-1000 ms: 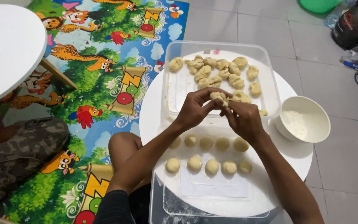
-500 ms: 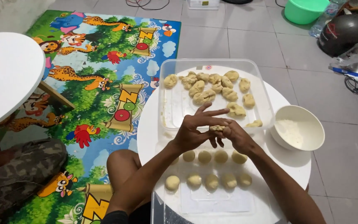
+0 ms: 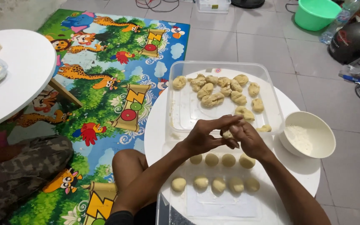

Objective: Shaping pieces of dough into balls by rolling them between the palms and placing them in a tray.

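Dough piece [image 3: 227, 134] sits pinched between both hands over the middle of the round white table [image 3: 159, 133]: left hand [image 3: 203, 135] cups it with fingers stretched over the top, right hand [image 3: 248, 139] has fingers curled tight around it, so both are closed on the one lump. Nine rolled balls [image 3: 218, 185] lie in two rows on the flat tray [image 3: 226, 206] at the table's near edge; roughly a dozen rough lumps [image 3: 213, 99] wait in the clear tub [image 3: 180, 104] at the far edge. By my read under half done; white bowl [image 3: 313, 143] of flour at the right edge.
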